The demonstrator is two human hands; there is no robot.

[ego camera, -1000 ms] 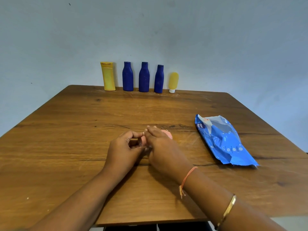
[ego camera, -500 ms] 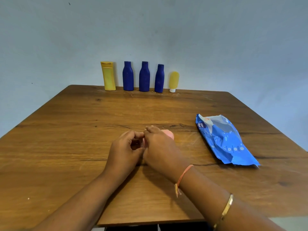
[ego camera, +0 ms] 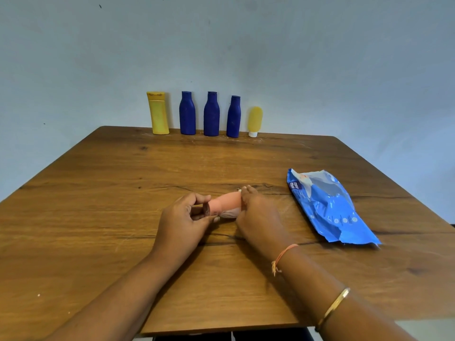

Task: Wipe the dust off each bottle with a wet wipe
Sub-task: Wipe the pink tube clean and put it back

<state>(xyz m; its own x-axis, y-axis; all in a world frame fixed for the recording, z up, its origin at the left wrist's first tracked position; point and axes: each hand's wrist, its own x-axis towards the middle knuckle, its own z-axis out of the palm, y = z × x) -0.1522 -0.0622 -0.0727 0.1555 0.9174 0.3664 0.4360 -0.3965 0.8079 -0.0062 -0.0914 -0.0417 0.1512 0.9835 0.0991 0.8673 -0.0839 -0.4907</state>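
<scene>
At wooden table (ego camera: 110, 183) centre: your left hand (ego camera: 182, 221) pinches, at 9 o'clock, the lying peach plastic bottle (ego camera: 225, 201); right hand (ego camera: 259, 216) clutches crumpled pale wet wipe (ego camera: 229, 212) against it.

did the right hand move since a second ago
Yes, the right hand slid the wet wipe right along the peach bottle, toward the blue wipes pack.

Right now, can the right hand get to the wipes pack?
Probably yes: the pack lies just right of the right hand, bare table between. That hand grips the pink bottle, so must release first.

Six bottles (ego camera: 158, 114) (ego camera: 187, 114) (ego camera: 211, 115) (ego camera: 233, 118) (ego camera: 255, 119) (ego camera: 226, 201), one wipes pack (ego camera: 330, 207)
</scene>
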